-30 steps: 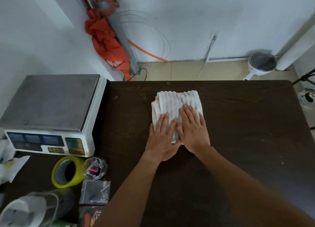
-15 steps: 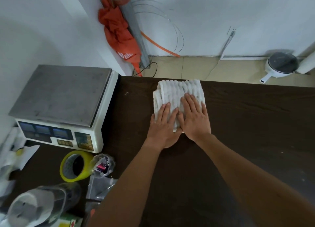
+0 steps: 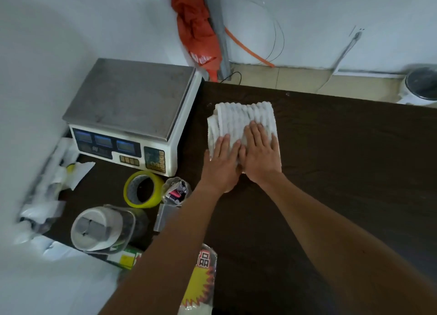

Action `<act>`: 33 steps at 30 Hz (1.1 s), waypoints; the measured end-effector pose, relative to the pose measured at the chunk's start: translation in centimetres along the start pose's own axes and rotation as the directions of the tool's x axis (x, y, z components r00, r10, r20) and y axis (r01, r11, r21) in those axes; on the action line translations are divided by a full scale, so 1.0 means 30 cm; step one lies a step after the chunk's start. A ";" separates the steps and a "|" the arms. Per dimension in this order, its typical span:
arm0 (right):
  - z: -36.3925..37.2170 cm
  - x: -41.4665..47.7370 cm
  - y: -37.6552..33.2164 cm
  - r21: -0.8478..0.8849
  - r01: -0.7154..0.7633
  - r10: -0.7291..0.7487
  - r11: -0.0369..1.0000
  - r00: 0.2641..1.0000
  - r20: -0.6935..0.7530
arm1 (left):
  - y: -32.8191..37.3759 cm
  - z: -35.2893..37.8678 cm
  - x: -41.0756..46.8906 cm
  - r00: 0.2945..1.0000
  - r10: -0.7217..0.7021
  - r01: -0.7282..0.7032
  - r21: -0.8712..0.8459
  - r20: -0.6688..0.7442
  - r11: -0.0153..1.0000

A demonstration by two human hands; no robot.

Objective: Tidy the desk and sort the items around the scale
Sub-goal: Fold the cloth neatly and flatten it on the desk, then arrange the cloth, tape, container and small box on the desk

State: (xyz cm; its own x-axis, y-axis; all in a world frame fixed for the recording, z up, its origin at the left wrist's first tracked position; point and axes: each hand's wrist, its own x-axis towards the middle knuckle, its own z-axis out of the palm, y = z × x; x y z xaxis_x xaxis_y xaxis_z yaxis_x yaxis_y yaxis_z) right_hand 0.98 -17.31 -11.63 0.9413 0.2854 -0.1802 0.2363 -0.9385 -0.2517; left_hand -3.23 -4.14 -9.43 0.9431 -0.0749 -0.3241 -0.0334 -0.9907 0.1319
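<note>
A folded white ribbed towel lies on the dark desk, just right of the scale. My left hand and my right hand press flat on its near half, side by side, fingers straight. The white scale with a steel platter stands at the desk's back left corner. In front of it are a yellow tape roll, a small clear bag of pens and a clear jar lying on its side.
White papers and wrappers pile up at the far left. A printed packet and a green box lie near the front edge. Beyond the desk are an orange cloth, a grey pipe and a white pot on the floor.
Both hands stay flat on the towel in the same place. The view has swung left and down, bringing more of the clutter in front of the scale into sight.
</note>
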 end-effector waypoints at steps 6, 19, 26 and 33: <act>-0.069 0.011 -0.009 -0.097 -0.019 0.031 0.995 0.991 0.132 | 0.083 0.049 -0.080 0.991 -0.055 0.063 0.059 -0.126 0.996; -0.264 -0.082 -0.095 -0.045 0.009 0.000 0.999 0.982 0.187 | -0.030 -0.206 -0.278 0.993 -0.052 0.043 0.091 0.107 0.995; -0.430 -0.142 -0.275 0.005 -0.014 0.013 1.000 0.981 0.196 | -0.135 -0.423 -0.428 0.996 -0.083 0.088 0.150 -0.041 0.985; -0.609 -0.220 -0.590 -0.049 0.233 -0.231 0.971 0.972 0.045 | -0.339 -0.601 -0.622 0.964 -0.208 0.222 0.071 -0.166 0.972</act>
State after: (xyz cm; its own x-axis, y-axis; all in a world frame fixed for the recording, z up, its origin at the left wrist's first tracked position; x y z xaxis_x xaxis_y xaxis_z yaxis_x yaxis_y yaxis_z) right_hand -5.01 -6.12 11.40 0.8496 0.5027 -0.1595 0.4606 -0.8545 -0.2401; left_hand -14.53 9.37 12.17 0.9710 0.1526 -0.1842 0.1533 -0.9881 -0.0106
